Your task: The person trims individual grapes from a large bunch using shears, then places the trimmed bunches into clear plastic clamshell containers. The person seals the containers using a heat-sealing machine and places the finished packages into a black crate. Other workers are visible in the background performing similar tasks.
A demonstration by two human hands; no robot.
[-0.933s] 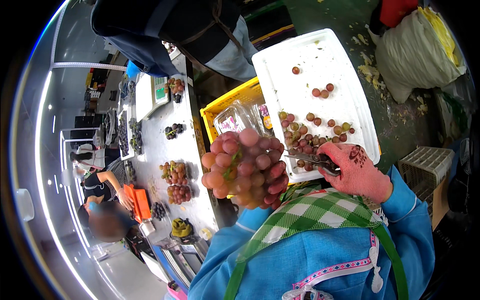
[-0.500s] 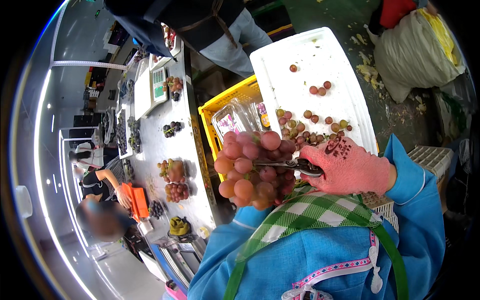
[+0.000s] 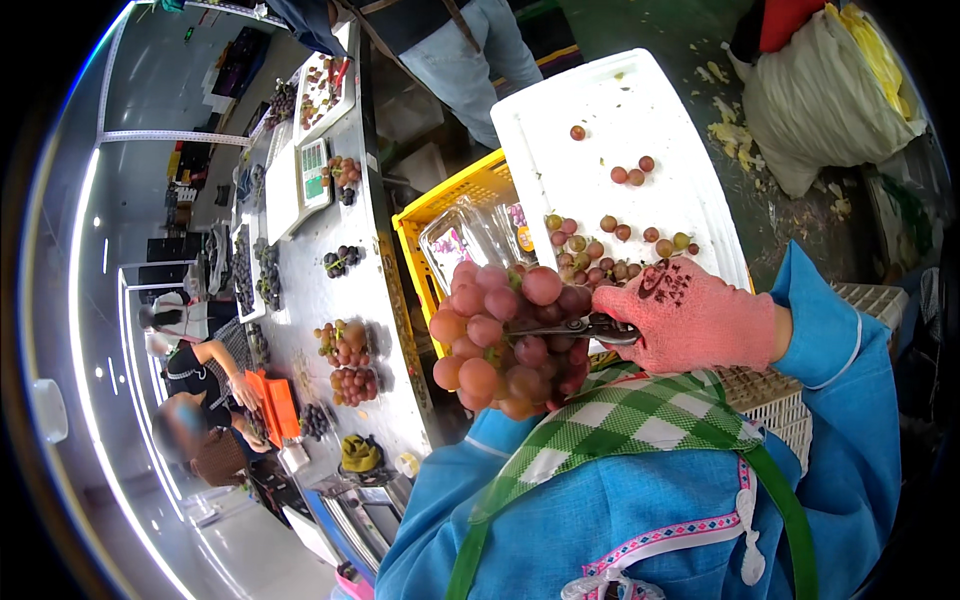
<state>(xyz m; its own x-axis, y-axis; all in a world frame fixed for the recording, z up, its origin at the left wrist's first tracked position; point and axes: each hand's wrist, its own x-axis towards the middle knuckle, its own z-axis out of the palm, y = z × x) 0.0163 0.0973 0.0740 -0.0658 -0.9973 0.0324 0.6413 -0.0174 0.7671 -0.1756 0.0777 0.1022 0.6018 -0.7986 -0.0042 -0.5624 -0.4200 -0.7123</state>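
A bunch of red grapes (image 3: 505,335) is held up in front of my chest. My left hand is hidden beneath it; only its blue sleeve (image 3: 480,445) leads up to the bunch. My right hand (image 3: 700,320), in a pink glove, grips small scissors (image 3: 565,327) whose blades reach leftward into the middle of the bunch. Behind lies a white tray (image 3: 600,90) with several loose red grapes (image 3: 600,250) scattered along its near part.
A yellow crate (image 3: 450,205) holding clear plastic boxes (image 3: 470,240) stands left of the tray. A long metal table (image 3: 300,290) carries more grape bunches and a scale (image 3: 315,170). Another person (image 3: 450,40) stands at the top; others work far left. A white sack (image 3: 830,90) sits right.
The scissors were at the bunch's right edge; their blades now reach into its middle. The bunch stays in front of my chest.
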